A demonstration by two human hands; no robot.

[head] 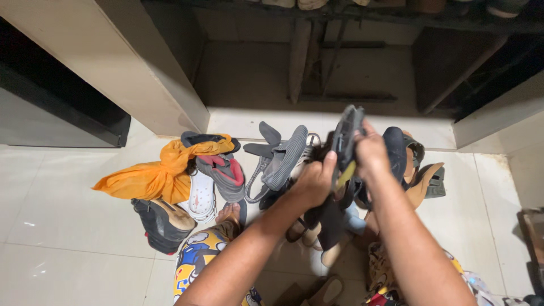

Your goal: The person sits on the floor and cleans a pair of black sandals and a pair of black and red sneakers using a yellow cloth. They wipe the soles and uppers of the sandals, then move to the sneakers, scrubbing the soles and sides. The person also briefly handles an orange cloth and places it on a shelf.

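While gripped in both hands, centre of frame: dark sandal [347, 141], held upright above a heap of footwear.
Left hand [313, 182]: just left of centre, fingers curled shut around the lower part of the dark sandal, yellowish patch of its inner face showing beside the thumb.
Right hand [371, 152]: just right of centre, fingers closed on the upper edge of the same sandal, touching it from the right side.
Bottom of frame: both bare forearms rising from the lower edge; brightly patterned trousers [198, 258] on the knees, lower left and lower right.
Under the hands: jumble of dark and tan shoes on pale floor tiles [68, 226], single shoes hard to tell apart in the shade.
Lower left of the heap: dark shoe with tan lining [164, 224], lying on its side.
Just beside it, nearer centre: white perforated clog [202, 198].
Left of centre: orange cloth [164, 170], draped over a grey and red sandal [224, 173].
Centre, above the left hand: grey ribbed-sole slipper [283, 156], sole up.
Right of the hands: tan wedge sandal [425, 184], tilted.
Upper half of frame: open dark recess with wooden shelf supports [299, 62], beige wall panel [113, 62] at upper left.
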